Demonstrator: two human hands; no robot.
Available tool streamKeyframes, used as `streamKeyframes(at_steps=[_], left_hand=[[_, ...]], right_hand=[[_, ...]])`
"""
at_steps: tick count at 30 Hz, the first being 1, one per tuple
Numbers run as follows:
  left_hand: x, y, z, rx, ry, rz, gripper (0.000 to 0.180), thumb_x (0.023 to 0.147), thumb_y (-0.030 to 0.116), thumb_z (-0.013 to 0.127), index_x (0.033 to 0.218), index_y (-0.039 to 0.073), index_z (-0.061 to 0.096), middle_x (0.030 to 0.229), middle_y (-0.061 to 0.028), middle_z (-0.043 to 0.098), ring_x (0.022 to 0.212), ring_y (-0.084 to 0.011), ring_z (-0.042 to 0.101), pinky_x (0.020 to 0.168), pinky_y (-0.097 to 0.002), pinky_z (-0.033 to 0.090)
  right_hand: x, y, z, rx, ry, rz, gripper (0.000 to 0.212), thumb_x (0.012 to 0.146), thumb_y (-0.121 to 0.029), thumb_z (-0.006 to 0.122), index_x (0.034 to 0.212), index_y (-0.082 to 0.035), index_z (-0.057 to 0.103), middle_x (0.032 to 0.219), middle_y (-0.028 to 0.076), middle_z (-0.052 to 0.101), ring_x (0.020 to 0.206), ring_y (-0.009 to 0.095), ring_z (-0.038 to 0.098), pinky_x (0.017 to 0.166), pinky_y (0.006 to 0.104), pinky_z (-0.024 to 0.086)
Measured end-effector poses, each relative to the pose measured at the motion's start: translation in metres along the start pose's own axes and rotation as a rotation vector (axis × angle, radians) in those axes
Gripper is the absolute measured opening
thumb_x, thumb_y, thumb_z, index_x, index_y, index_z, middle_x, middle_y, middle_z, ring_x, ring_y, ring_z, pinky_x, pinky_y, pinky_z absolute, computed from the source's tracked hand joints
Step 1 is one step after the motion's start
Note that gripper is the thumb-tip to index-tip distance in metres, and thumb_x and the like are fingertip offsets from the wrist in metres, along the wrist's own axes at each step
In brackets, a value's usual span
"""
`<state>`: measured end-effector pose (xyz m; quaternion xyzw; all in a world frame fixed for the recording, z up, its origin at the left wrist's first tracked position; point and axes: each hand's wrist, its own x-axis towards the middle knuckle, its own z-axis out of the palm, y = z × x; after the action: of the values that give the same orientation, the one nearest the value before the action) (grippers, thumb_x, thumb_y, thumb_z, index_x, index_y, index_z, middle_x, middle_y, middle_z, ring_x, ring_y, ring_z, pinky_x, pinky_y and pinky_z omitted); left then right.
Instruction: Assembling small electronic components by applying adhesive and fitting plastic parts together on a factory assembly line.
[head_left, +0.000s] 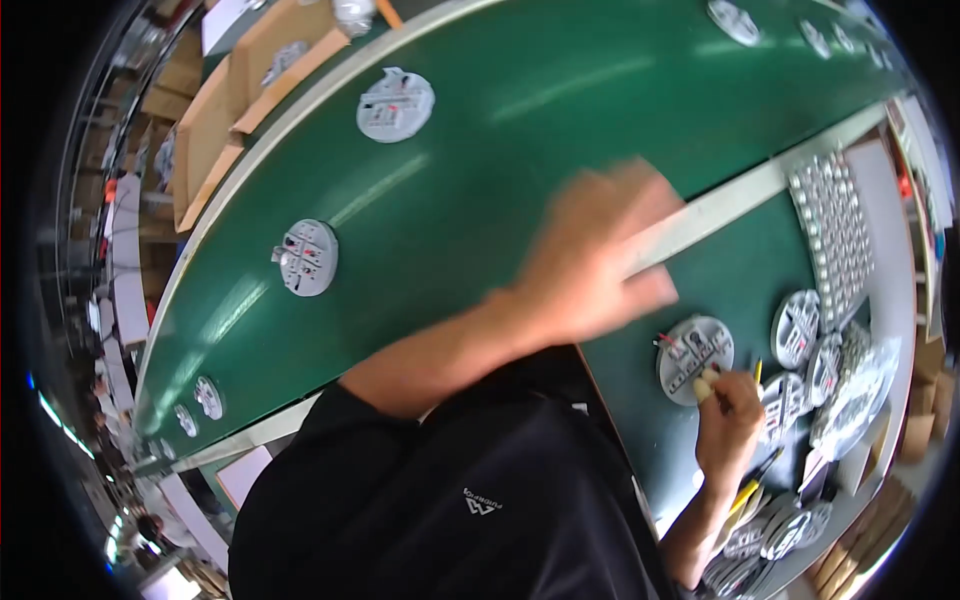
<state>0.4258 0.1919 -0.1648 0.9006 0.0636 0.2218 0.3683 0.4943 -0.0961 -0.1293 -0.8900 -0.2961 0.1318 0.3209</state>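
My left hand (610,255) is smeared by motion above the pale rail beside the green belt. Its thumb stands apart from the fingers, and nothing shows between them. A round grey plate (690,350) with small electronic parts and a red wire lies on the green workbench. My right hand (728,415) touches its lower right part, the thumb and forefinger pinched together with pale covers on their tips. Whatever they pinch is too small to make out. More round plates (797,328) lie just right of it, and a yellow-handled tool (745,495) is beside my right wrist.
Similar round plates (396,105) are spread along the curved green belt (470,200). A panel of small round pieces (832,235) lies at the bench's far right, above a clear plastic bag (862,390). Stacked plates (785,535) sit near my right forearm. Cardboard boxes (205,170) stand beyond the belt.
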Motion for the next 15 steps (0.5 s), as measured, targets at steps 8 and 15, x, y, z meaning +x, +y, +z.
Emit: streamKeyframes(at_steps=[8,15], left_hand=[[-0.020,-0.225,-0.164,0.259,0.268,-0.568,0.094,0.078,0.051,0.099,0.147,-0.001,0.062,0.140,-0.0299,0.070,0.135,-0.0463,0.066,0.115,-0.0540,0.051],[0.064,-0.022,0.043,0.221,0.100,0.204,0.075,0.080,0.035,0.099,0.139,0.002,0.068,0.138,-0.0186,0.070,0.127,-0.0407,0.067,0.112,-0.0498,0.053]], right_hand=[[-0.005,0.001,0.005,-0.003,0.028,0.082,0.012,0.087,0.003,0.082,0.098,0.001,0.077,0.090,0.010,0.071,0.080,0.021,0.067,0.074,0.0347,0.053],[-0.003,0.009,0.007,-0.009,0.077,-0.064,0.020,0.087,-0.003,0.086,0.107,0.000,0.080,0.102,0.012,0.076,0.093,0.029,0.073,0.083,0.0396,0.057]])
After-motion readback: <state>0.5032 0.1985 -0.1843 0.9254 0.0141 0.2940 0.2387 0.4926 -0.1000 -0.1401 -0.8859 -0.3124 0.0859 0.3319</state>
